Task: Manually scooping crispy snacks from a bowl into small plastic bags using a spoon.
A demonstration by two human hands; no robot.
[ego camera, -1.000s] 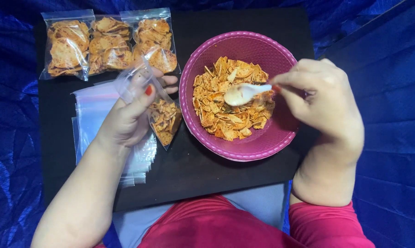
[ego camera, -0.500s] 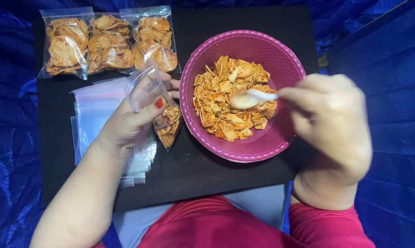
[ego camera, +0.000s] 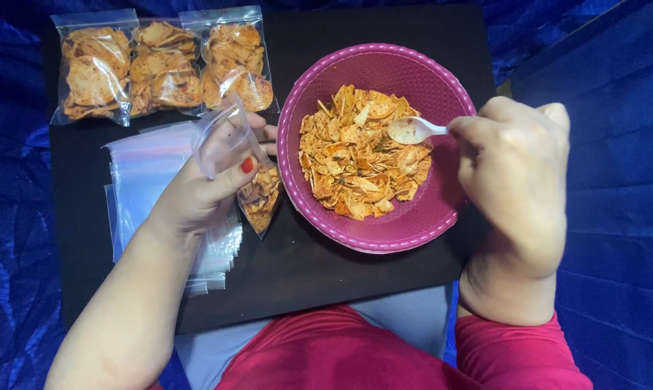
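Head camera view looks down on a black rectangular tabletop [ego camera: 326, 274] set among blue cloth [ego camera: 608, 180], with a round pink plastic bowl [ego camera: 413, 231] on it, holding a heap of orange seasoned chips [ego camera: 355, 162]. To the bowl's left lies a stack of empty clear zip bags [ego camera: 149, 173], and beyond it three filled clear bags of chips [ego camera: 160, 68] sit side by side at the table's far edge. The right hand [ego camera: 518, 188] is clenched around the handle of a small white plastic spoon [ego camera: 412, 130], whose bowl end points left over the chips, its long axis running roughly across the bowl. The left hand [ego camera: 204, 191] grasps a partly filled clear bag [ego camera: 251, 184], upright with its open mouth uppermost, just beside the bowl's left rim. That bag lies leftward from the spoon tip, across the chip heap, and the spoon hand is the nearer to the chips.
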